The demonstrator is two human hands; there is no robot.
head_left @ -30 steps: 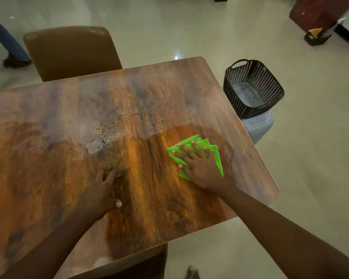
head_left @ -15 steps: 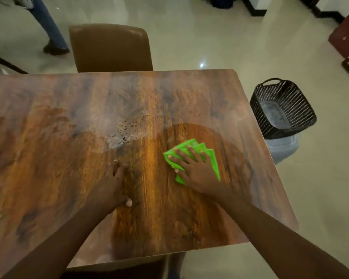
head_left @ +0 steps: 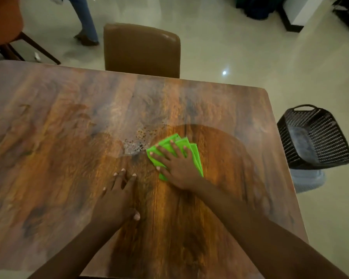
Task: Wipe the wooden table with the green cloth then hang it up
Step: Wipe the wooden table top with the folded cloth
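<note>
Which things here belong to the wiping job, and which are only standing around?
For the job:
green cloth, pressed under the right hand
wooden table
speckled patch beside the cloth
left hand, flat on the table

Not for the job:
brown chair
black basket on the floor
orange chair

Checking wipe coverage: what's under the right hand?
The right hand presses the folded green cloth flat on the wooden table. The cloth's middle and the wood beneath it are hidden.
</note>
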